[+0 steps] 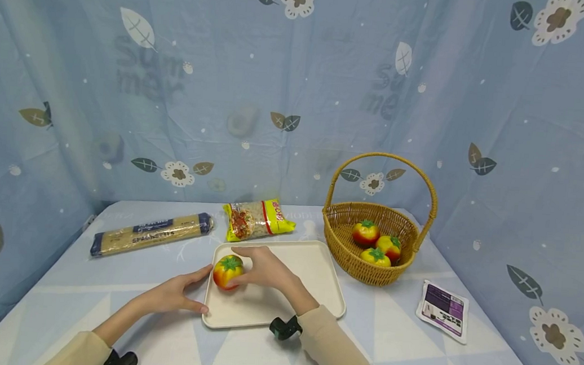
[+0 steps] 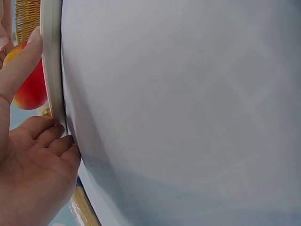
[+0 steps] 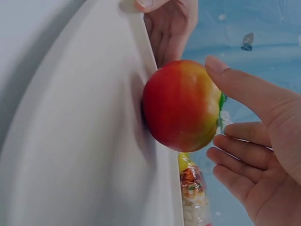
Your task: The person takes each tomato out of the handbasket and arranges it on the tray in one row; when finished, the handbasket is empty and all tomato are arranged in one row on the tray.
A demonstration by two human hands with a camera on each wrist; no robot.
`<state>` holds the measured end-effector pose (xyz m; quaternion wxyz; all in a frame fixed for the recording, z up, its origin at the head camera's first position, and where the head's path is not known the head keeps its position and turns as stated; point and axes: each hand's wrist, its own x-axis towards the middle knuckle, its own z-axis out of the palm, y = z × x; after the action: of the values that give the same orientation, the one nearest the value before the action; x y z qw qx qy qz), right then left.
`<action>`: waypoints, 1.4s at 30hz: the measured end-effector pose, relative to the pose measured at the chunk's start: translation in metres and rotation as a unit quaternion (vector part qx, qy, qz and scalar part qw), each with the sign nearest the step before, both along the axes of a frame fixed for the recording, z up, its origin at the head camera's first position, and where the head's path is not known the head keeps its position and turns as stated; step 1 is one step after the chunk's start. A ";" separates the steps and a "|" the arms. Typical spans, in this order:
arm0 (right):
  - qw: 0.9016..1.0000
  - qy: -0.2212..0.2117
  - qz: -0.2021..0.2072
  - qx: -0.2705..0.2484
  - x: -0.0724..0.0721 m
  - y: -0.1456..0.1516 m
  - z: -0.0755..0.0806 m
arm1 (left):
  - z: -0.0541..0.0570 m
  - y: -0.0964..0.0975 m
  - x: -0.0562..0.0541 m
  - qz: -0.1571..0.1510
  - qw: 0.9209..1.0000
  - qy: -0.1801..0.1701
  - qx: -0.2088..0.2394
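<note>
A red-and-yellow fruit with a leafy green top (image 1: 228,271), like a tomato or persimmon, sits at the left end of a cream tray (image 1: 293,312). Around it stands my right hand (image 1: 267,271). In the right wrist view its thumb tip is right at the fruit's side, and the other fingers (image 3: 242,150) extend slightly apart from it. My left hand (image 1: 174,293) touches the tray's left edge, thumb and index finger spread along it. In the left wrist view the thumb (image 2: 23,66) lies at the rim while the other fingertips rest against the outer wall.
A wicker basket (image 1: 335,248) with a tall handle holds three similar fruits, right of the tray. Behind the tray lies a yellow-ended food bag (image 1: 256,220); a spaghetti pack (image 1: 151,235) is at left. A purple-and-white pouch (image 1: 443,310) lies at far right. Patterned curtains surround the table.
</note>
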<state>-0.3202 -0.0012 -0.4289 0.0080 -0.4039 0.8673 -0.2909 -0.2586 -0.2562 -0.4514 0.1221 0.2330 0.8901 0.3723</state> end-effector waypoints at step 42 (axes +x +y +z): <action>0.991 0.060 -0.093 -0.080 -0.002 0.125 0.059 | 0.001 0.002 -0.002 0.013 1.000 -0.016 -0.015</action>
<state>-0.3219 0.1237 -0.3701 -0.1034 -0.3375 0.8739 -0.3344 -0.2603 -0.2542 -0.4505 0.1350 0.2138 0.8965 0.3637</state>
